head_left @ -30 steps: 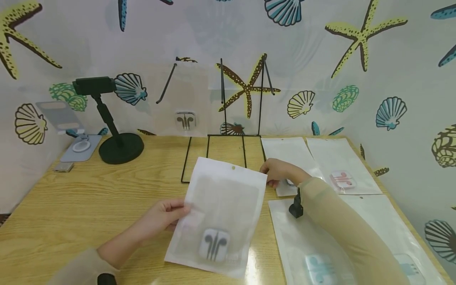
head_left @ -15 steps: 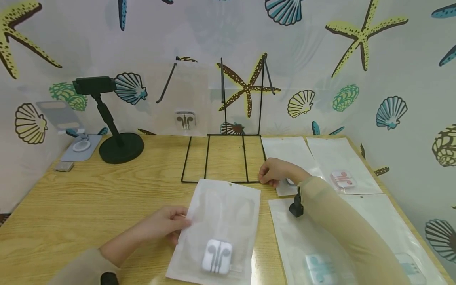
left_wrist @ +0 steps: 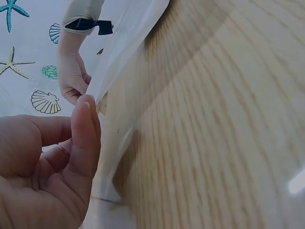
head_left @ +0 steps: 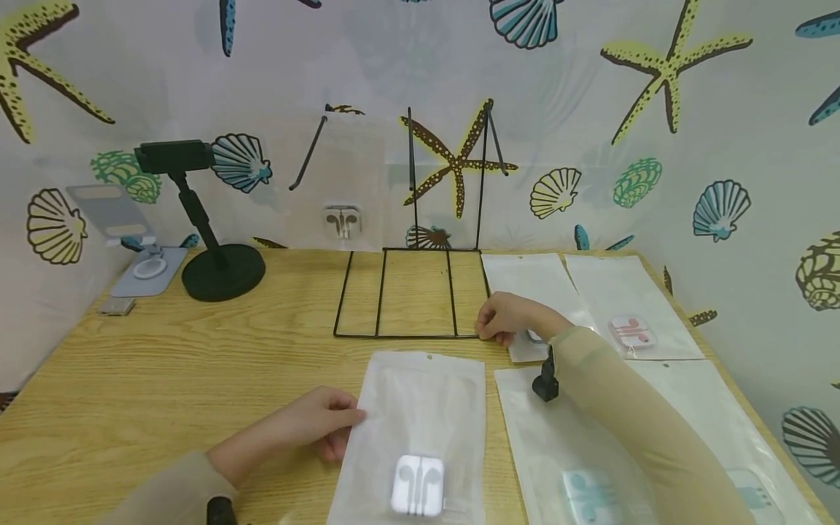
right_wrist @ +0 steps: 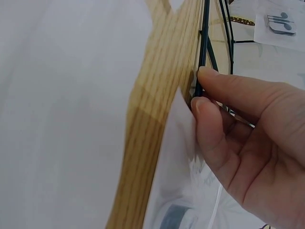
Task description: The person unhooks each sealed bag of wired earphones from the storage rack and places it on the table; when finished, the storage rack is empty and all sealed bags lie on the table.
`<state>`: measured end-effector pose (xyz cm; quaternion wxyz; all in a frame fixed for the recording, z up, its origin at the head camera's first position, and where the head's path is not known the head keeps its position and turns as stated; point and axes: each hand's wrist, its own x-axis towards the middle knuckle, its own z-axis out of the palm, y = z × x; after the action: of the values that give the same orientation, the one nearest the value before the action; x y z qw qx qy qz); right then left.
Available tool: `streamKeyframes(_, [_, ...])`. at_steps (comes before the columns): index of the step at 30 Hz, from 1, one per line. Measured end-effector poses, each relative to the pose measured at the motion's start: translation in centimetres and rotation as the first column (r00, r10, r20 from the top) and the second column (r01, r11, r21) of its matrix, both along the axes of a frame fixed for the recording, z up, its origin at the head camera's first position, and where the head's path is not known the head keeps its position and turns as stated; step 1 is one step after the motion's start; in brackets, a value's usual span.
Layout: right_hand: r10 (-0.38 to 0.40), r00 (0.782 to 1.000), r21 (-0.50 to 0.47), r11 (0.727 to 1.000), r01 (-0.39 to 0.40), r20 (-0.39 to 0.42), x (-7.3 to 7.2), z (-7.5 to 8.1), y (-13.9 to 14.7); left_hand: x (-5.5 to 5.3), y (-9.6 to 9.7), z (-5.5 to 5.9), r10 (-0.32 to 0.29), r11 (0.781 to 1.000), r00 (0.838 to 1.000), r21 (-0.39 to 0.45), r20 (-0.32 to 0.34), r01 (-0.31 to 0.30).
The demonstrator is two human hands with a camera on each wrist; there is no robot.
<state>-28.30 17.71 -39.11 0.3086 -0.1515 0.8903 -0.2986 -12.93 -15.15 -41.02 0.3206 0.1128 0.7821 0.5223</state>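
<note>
In the head view my left hand (head_left: 321, 423) pinches the left edge of a translucent white pouch (head_left: 423, 408) between thumb and fingers. A white earphone case (head_left: 418, 486) shows through the lower part of that pouch. The left wrist view shows the pouch edge (left_wrist: 116, 71) rising at a slant from my thumb. My right hand (head_left: 508, 317) pinches the front right corner of a black wire rack (head_left: 420, 337). Up close in the right wrist view, thumb and finger grip the rack's dark bar (right_wrist: 204, 43). A similar pouch (head_left: 351, 164) hangs from the rack's left hook (head_left: 307, 157).
Several more pouches lie at the right, among them one with a pink earphone case (head_left: 632, 331) and one with a light blue case (head_left: 590, 497). A black stand (head_left: 223, 273) and a grey folding holder (head_left: 149, 270) stand at the back left. A patterned curtain (head_left: 577, 95) backs the table.
My left hand has brought the pouch down towards me and slightly right, and the pouch has straightened. My right hand stays at the rack's corner.
</note>
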Motion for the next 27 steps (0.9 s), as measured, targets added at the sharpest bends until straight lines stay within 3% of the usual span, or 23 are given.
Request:
streamKeyframes(6, [0.033,0.999,-0.011,0.999,-0.033,0.015,-0.1,0.1,0.1,-0.2,0.4,-0.2,0.043,0.999,0.997,0.000,0.063,-0.043])
streamKeyframes(11, [-0.004,1.000,0.006,1.000,0.004,-0.001,-0.1,-0.1,0.0,-0.3,0.7,-0.3,0.043,0.999,0.996,0.006,0.077,-0.044])
streamKeyframes(27, [-0.015,1.000,0.007,1.000,0.015,-0.010,0.2,0.0,-0.2,-0.5,-0.4,-0.1,-0.039,0.999,0.997,0.006,0.071,0.038])
